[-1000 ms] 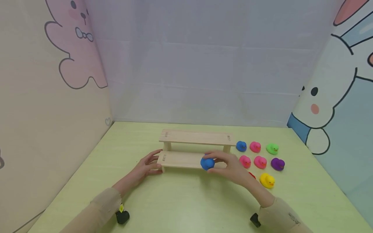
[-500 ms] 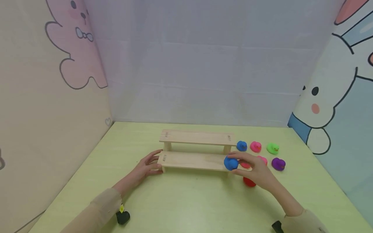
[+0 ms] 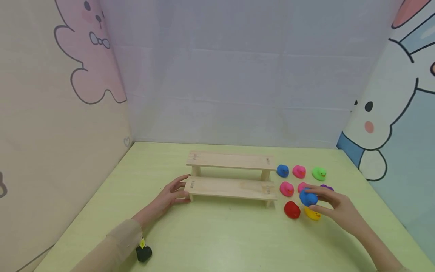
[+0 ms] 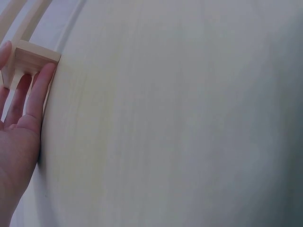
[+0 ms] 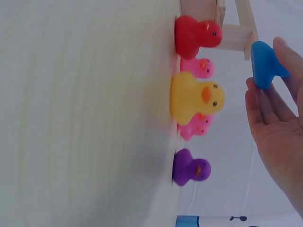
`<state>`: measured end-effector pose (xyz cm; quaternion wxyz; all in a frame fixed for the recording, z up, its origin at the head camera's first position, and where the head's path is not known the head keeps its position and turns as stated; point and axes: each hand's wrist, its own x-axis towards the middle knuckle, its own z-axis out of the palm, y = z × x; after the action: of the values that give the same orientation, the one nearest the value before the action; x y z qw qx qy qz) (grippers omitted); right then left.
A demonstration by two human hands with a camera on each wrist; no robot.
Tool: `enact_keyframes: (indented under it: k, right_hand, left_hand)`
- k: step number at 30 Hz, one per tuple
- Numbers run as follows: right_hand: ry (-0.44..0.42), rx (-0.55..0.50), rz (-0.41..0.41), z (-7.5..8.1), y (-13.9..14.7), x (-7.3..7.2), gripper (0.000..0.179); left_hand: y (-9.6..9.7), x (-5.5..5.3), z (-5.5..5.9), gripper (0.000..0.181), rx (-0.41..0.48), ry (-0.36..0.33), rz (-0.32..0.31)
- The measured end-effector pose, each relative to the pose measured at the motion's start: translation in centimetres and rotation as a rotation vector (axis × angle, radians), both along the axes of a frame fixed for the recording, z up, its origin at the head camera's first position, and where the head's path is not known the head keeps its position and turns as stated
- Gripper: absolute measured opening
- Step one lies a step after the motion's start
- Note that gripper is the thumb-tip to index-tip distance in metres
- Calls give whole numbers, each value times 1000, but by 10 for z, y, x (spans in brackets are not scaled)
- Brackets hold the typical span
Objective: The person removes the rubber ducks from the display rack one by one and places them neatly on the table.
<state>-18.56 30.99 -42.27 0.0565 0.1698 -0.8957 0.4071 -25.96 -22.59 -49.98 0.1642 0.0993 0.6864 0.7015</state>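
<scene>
Fingers and thumb of my left hand [image 3: 170, 194] straddle the left end of the lower step of a two-tier wooden stand [image 3: 231, 187]; the left wrist view shows them against the stand's end [image 4: 38, 54]. On the right, my right hand [image 3: 343, 211] pinches a blue rubber duck [image 3: 308, 197] between thumb and fingers. The right wrist view shows this duck [image 5: 266, 64] raised off the table. Under it in the head view, a yellow duck [image 3: 313, 214] is partly covered, as are a pink duck [image 3: 302, 186] and a purple duck [image 3: 327, 187]. Beside them sits a red duck [image 3: 292, 210].
Behind the held duck stand another blue duck [image 3: 283, 170], pink ducks [image 3: 299, 171] [image 3: 287, 189] and a green duck [image 3: 319, 173]. The stand's upper tier [image 3: 231, 160] rises at the back. Fabric walls [image 3: 238, 94] enclose the pale table [image 3: 217, 234].
My right hand has carried the blue duck rightward, from above the lower step to over the duck group. The red duck has come into full view. My left hand stays in place.
</scene>
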Motion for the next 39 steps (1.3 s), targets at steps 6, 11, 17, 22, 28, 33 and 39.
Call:
enact_keyframes:
  k: [6,11,17,22,28,33,39]
  right_hand:
    - [-3,-3,-7,-6,34,5,40]
    - [-25,23,-10,-10,61,4,39]
    - [-93,64,-22,-19,85,-1,39]
    - [-167,76,-14,-24,95,-4,40]
    - [-275,96,37,-28,99,-8,42]
    - [-385,191,21,-32,103,-11,48]
    - [-444,199,-2,-38,106,-13,52]
  left_hand:
    - [1,1,0,68,-6,-4,2]
    - [1,1,0,69,2,4,5]
    - [0,1,0,68,2,7,0]
    - [0,0,-1,68,-4,8,-5]
    - [0,-1,-3,67,-5,7,-10]
    - [0,-1,-1,67,0,3,-9]
    - [0,-1,0,68,1,2,-14]
